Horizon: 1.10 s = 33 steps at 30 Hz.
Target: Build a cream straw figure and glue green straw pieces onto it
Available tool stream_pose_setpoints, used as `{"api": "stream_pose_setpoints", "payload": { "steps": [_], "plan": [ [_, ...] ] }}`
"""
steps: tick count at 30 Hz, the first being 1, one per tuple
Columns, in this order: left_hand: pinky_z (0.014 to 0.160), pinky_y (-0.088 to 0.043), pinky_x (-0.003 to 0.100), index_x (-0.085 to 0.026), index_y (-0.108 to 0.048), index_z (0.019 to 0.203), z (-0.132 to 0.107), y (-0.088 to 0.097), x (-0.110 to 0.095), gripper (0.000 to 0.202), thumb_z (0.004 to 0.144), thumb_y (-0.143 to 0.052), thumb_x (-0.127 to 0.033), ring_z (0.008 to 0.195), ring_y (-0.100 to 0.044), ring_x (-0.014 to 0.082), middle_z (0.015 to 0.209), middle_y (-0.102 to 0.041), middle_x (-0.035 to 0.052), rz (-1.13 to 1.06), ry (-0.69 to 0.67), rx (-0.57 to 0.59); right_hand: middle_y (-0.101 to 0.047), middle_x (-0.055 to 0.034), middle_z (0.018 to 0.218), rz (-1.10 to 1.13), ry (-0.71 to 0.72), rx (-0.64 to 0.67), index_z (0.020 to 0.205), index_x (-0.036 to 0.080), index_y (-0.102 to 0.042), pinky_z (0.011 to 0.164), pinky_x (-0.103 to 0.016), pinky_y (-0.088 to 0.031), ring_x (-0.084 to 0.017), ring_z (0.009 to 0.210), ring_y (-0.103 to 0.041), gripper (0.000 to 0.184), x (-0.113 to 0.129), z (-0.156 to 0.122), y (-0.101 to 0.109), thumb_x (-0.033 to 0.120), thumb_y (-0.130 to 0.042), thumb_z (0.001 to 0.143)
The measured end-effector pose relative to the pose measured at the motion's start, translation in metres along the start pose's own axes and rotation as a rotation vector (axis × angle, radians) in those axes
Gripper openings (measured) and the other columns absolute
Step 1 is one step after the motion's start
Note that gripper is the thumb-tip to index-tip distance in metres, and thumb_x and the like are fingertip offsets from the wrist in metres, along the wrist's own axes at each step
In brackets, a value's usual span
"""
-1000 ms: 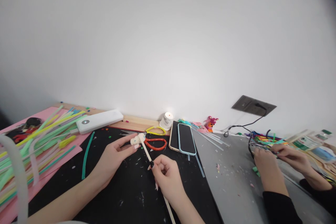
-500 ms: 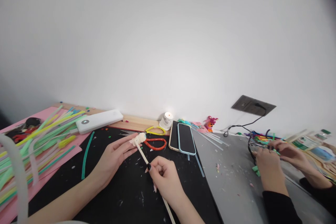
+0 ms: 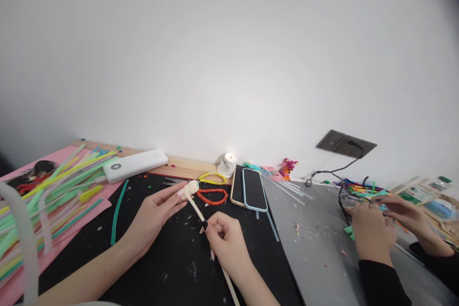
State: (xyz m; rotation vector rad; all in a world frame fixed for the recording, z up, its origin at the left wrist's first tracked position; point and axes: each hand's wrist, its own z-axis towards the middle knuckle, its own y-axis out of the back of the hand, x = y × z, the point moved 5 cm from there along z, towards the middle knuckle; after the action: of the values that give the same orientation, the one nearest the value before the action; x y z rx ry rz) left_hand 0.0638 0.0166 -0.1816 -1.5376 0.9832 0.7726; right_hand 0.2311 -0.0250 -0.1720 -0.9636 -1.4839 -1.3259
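left hand pinches the coiled cream head of a pipe cleaner | right hand grips its straight stem | piece held just above the black mat, near red scissors

Left hand: long nails, pale polish. Right hand: long pointed nails, thumbnail black. Both forearms bare down to lower frame edge.

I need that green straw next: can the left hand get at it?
Probably yes: the green straw lies bare on the black mat beside the left hand, nothing between, though that hand pinches the cream strip.
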Motion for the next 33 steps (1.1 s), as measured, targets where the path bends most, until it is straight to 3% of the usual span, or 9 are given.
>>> {"api": "stream_pose_setpoints", "payload": {
  "steps": [13, 20, 33],
  "plan": [
    [0.098, -0.048, 0.033, -0.019, -0.068, 0.104, -0.0005, 0.0013, -0.0008, 0.031, 0.076, -0.068, -0.031, 0.114, -0.058, 0.0227, 0.116, -0.068, 0.0057, -0.036, -0.004, 0.018, -0.039, 0.0087, 0.039, 0.0, 0.025, 0.001, 0.064, 0.016, -0.054, 0.039, -0.016, -0.025, -0.005, 0.033, -0.035, 0.02, 0.0035, -0.0023, 0.0002, 0.026, -0.051, 0.081],
    [0.092, -0.052, 0.033, -0.018, -0.067, 0.103, -0.0012, 0.0019, -0.0034, 0.031, 0.076, -0.068, -0.034, 0.104, -0.064, 0.0243, 0.112, -0.07, 0.007, -0.017, -0.009, -0.005, -0.039, 0.0091, 0.039, 0.043, 0.045, -0.006, 0.067, 0.016, -0.054, 0.038, -0.016, -0.025, -0.006, 0.033, -0.035, 0.019, -0.001, -0.0018, 0.0008, 0.026, -0.049, 0.083],
    [0.083, -0.052, 0.027, -0.018, -0.066, 0.096, -0.0002, 0.001, 0.0, 0.025, 0.074, -0.07, -0.031, 0.088, -0.065, 0.0153, 0.099, -0.07, 0.0039, -0.005, 0.004, 0.016, -0.039, 0.0087, 0.038, -0.023, 0.045, 0.008, 0.064, 0.017, -0.054, 0.037, -0.016, -0.026, -0.006, 0.032, -0.036, 0.017, 0.0019, -0.002, -0.0017, 0.021, -0.049, 0.08]
  ]
}}
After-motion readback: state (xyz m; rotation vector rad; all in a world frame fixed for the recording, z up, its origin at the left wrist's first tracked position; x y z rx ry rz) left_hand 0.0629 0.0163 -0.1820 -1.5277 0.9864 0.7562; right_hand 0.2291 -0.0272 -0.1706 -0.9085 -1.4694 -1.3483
